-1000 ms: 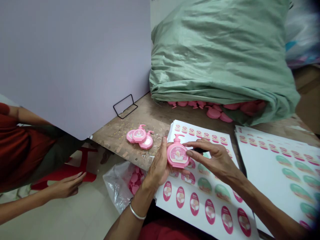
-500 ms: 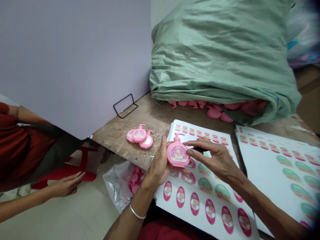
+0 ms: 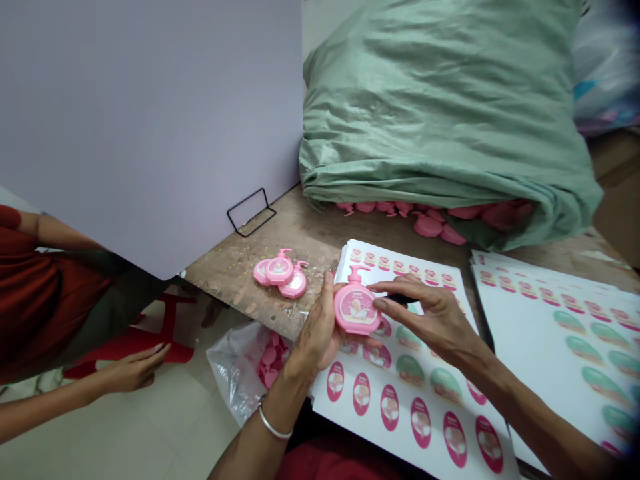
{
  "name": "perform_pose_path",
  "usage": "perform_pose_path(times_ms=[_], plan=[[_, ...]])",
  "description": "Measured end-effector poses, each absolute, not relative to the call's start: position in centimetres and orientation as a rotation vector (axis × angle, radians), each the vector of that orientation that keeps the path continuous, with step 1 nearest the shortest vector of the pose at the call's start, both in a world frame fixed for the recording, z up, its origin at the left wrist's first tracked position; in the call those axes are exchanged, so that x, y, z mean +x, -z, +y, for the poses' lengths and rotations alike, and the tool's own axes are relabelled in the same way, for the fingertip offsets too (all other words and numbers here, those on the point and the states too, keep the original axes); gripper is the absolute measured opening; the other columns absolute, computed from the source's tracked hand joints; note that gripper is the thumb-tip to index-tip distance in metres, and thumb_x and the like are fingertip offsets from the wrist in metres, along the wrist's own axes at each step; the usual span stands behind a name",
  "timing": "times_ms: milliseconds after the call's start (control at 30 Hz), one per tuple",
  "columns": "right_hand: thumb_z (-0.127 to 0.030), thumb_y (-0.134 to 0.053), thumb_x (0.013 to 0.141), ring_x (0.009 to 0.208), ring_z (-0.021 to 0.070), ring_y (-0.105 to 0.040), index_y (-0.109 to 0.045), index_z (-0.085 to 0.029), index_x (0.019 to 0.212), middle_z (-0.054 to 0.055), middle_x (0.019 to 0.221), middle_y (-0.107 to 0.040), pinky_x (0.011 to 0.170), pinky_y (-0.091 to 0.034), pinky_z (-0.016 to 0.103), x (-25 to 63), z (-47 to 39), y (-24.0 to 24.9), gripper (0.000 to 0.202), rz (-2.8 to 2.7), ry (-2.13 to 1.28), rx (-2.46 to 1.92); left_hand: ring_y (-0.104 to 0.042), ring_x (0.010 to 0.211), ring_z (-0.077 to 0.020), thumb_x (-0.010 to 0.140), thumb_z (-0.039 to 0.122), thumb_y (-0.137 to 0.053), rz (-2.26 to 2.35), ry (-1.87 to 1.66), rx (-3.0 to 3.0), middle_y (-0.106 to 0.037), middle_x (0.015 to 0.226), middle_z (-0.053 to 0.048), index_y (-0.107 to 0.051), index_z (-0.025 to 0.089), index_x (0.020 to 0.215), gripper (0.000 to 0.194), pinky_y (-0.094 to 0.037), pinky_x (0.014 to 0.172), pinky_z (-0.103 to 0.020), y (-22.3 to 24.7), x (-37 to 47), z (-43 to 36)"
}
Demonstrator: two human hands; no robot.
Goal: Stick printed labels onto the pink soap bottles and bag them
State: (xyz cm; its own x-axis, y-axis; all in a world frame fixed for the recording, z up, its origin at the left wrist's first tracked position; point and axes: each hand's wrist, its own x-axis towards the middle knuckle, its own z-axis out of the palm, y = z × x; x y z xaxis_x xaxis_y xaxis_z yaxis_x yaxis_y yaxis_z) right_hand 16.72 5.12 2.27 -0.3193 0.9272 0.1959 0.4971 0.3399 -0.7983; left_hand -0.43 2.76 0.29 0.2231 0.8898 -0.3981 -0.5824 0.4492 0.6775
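A small pink pump bottle [image 3: 357, 310] stands upright in my left hand [image 3: 316, 337], its oval label turned toward me. The fingers of that hand curl behind and under the bottle. My right hand [image 3: 437, 317] pinches a slim black tool [image 3: 403, 299], whose exact kind is hidden by the fingers. Thumb and index tips of this hand are at the bottle's right edge, by the label. Below both hands lies a stack of sticker sheets [image 3: 370, 420] printed with pink and green labels.
Several labelled pink bottles [image 3: 280, 270] lie on the worn tabletop [image 3: 320, 227]. More pink pieces spill from a big green sack [image 3: 445, 120]. A second sheet stack [image 3: 530, 360] lies right. Under the table edge hangs a clear bag [image 3: 230, 367]. Another person's hand [image 3: 133, 370] is at left.
Hardly anything differs. The bottle has shifted a touch in my left hand, and my right fingertips stay at its edge.
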Motion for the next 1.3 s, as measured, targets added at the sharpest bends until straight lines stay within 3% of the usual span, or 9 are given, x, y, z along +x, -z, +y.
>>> perform_pose_path(times_ms=[667,767,900,1033,1133,1233,1300], plan=[[-0.045,-0.067,0.083,0.084,0.0205,-0.066,-0.075,-0.025,0.097,0.004,0.092,-0.074,0.072,-0.053,0.033,16.7,5.2,-2.1,0.026,-1.939,-0.822,-1.246,-0.071,0.084,-0.0240,0.095,0.060,-0.032,0.783,-1.053,0.438,-0.072,0.102,-0.014,-0.062,0.012,0.121,0.062,-0.062,0.065,-0.035,-0.7,-0.6,2.8],[-0.045,-0.067,0.083,0.082,0.0194,-0.065,-0.075,-0.025,0.097,0.004,0.089,-0.073,0.072,-0.052,0.032,16.8,5.2,-2.0,0.025,-1.939,-0.827,-1.231,-0.070,0.082,-0.0228,0.092,0.059,-0.043,0.779,-1.062,0.532,-0.071,0.100,-0.013,-0.060,0.014,0.123,0.058,-0.061,0.062,-0.032,-0.8,-0.8,2.5],[-0.046,-0.065,0.084,0.078,0.0193,-0.065,-0.074,-0.025,0.097,0.004,0.085,-0.072,0.069,-0.052,0.032,16.6,5.2,-2.1,0.027,-1.959,-0.818,-1.228,-0.068,0.077,-0.0199,0.081,0.045,-0.069,0.793,-1.057,0.695,-0.068,0.095,-0.010,-0.063,0.013,0.112,0.045,-0.059,0.056,-0.026,-0.9,-0.8,2.2],[-0.047,-0.062,0.085,0.073,0.0199,-0.065,-0.074,-0.025,0.096,0.004,0.083,-0.072,0.069,-0.051,0.035,16.6,5.2,-2.3,0.027,-2.038,-0.663,-1.219,-0.066,0.078,-0.0197,0.080,0.042,-0.069,0.840,-1.103,0.739,-0.065,0.095,-0.009,-0.061,0.012,0.108,0.041,-0.059,0.057,-0.027,-0.7,-0.5,2.1],[-0.048,-0.057,0.087,0.074,0.0246,-0.064,-0.073,-0.023,0.096,0.008,0.082,-0.072,0.073,-0.049,0.042,17.0,5.2,-2.0,0.031,-2.123,-0.295,-1.245,-0.068,0.075,-0.0206,0.083,0.048,-0.064,0.917,-1.199,0.752,-0.065,0.097,-0.010,-0.058,0.013,0.110,0.045,-0.057,0.054,-0.025,-0.3,-0.2,2.0],[-0.054,-0.054,0.086,0.081,0.0310,-0.064,-0.068,-0.018,0.107,0.015,0.090,-0.071,0.076,-0.048,0.048,16.9,5.4,-1.0,0.044,-2.004,-0.056,-1.350,-0.068,0.078,-0.0248,0.083,0.054,-0.060,1.053,-1.258,0.743,-0.066,0.093,-0.011,-0.057,0.014,0.110,0.049,-0.058,0.059,-0.031,-0.4,-0.2,1.9],[-0.058,-0.054,0.085,0.089,0.0309,-0.065,-0.057,-0.017,0.125,0.017,0.106,-0.068,0.075,-0.051,0.045,16.0,5.5,0.1,0.057,-1.923,-0.220,-1.370,-0.066,0.093,-0.0292,0.085,0.056,-0.056,1.221,-1.301,0.765,-0.066,0.099,-0.012,-0.060,0.015,0.109,0.048,-0.058,0.075,-0.038,-0.7,-0.2,1.7]])
